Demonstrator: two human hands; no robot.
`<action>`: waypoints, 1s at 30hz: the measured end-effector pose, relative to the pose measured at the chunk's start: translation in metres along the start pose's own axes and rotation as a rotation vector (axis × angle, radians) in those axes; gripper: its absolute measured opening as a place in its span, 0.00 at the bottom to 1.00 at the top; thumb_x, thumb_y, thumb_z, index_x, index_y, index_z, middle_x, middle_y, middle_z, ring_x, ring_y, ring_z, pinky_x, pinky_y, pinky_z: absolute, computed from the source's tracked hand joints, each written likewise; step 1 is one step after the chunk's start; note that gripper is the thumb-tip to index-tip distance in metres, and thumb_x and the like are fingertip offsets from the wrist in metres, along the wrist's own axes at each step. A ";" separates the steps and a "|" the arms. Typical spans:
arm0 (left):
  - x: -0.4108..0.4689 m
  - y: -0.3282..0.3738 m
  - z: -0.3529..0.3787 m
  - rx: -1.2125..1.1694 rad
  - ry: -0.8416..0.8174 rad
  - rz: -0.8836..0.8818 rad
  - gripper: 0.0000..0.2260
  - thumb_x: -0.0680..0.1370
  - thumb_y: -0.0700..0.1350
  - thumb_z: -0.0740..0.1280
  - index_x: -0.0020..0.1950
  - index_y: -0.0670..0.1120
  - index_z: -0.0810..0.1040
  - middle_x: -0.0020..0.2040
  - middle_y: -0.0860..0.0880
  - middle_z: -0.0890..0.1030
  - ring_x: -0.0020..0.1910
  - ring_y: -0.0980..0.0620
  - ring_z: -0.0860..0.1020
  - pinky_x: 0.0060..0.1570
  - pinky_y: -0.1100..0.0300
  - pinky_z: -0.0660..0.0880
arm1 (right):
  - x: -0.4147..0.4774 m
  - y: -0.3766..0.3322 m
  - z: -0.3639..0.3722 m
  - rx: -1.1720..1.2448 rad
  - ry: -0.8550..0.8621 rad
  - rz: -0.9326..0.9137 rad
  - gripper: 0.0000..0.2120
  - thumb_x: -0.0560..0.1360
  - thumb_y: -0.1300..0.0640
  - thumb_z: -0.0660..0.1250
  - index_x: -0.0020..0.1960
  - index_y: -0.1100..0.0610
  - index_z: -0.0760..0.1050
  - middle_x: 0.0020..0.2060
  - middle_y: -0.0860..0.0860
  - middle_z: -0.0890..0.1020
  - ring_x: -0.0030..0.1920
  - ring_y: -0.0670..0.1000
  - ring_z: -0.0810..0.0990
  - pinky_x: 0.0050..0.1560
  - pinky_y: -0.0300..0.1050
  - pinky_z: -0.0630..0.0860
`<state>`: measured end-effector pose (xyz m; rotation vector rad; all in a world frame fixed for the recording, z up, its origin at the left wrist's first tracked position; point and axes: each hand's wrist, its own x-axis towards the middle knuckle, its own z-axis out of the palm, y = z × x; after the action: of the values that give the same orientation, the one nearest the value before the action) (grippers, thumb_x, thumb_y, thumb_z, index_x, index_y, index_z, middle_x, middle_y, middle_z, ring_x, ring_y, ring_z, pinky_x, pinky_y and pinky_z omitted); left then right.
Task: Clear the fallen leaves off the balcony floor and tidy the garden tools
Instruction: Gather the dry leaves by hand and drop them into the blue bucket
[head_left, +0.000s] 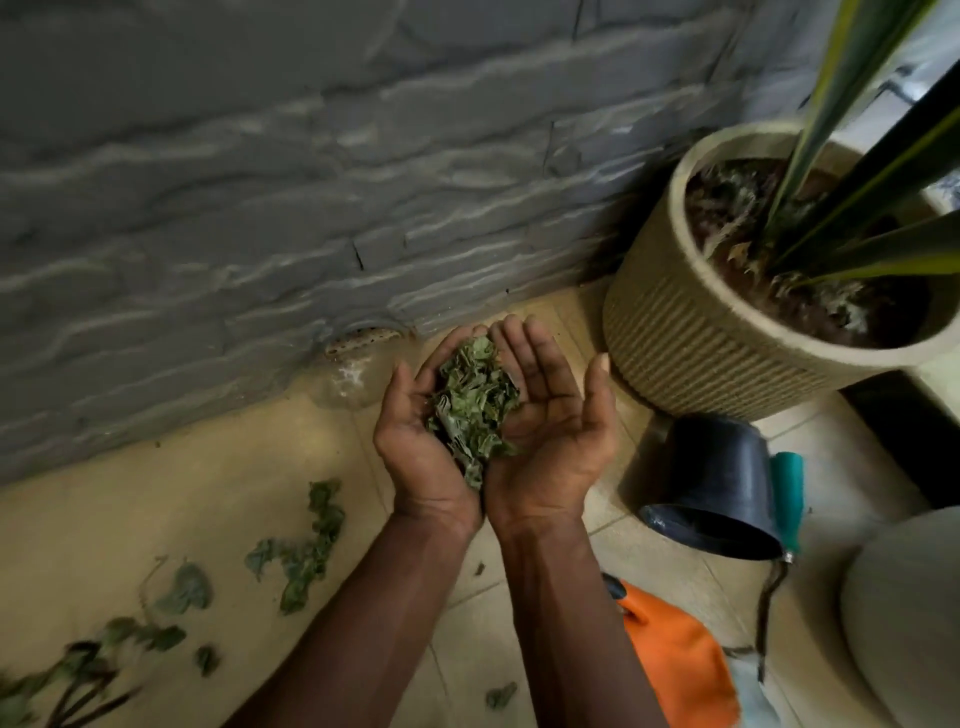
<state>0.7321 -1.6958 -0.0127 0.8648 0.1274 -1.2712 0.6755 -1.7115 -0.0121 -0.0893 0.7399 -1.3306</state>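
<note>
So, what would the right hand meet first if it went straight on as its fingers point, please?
Probably the grey stone wall, low down; nothing shows between, though depth is unclear.

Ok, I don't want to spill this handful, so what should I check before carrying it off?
1. Both hands cup the leaves, left hand and right hand together: ok.
2. Seam between the palms closed: cannot tell; leaves hang low there.
3. The black pot upright to take them: not ok, lying on its side.
4. The floor cleared: not ok, loose leaves remain at lower left.
5. The green-handled tool tidied: not ok, lying beside the pot.
</note>
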 end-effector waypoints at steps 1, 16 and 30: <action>-0.013 0.010 0.021 -0.042 -0.004 -0.018 0.27 0.85 0.57 0.52 0.66 0.38 0.79 0.61 0.38 0.84 0.61 0.42 0.84 0.58 0.50 0.80 | -0.010 -0.016 0.018 0.015 -0.021 -0.018 0.34 0.80 0.40 0.57 0.70 0.68 0.73 0.65 0.65 0.80 0.69 0.60 0.78 0.77 0.58 0.66; -0.465 0.292 0.419 -0.019 -0.143 0.043 0.25 0.71 0.43 0.64 0.67 0.41 0.79 0.65 0.41 0.83 0.61 0.45 0.83 0.52 0.56 0.82 | -0.377 -0.311 0.428 -0.244 -0.169 -0.181 0.37 0.66 0.44 0.81 0.70 0.57 0.76 0.66 0.60 0.81 0.69 0.62 0.77 0.76 0.66 0.65; -0.673 0.330 0.568 0.142 -0.431 -0.002 0.34 0.62 0.34 0.58 0.68 0.38 0.78 0.62 0.36 0.82 0.59 0.37 0.82 0.62 0.45 0.78 | -0.578 -0.481 0.554 0.013 -0.154 -0.407 0.26 0.62 0.56 0.83 0.58 0.61 0.84 0.55 0.53 0.86 0.65 0.58 0.77 0.80 0.59 0.59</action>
<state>0.5865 -1.5166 0.8988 0.6919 -0.3078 -1.4533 0.5365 -1.5137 0.8902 -0.3426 0.5999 -1.6930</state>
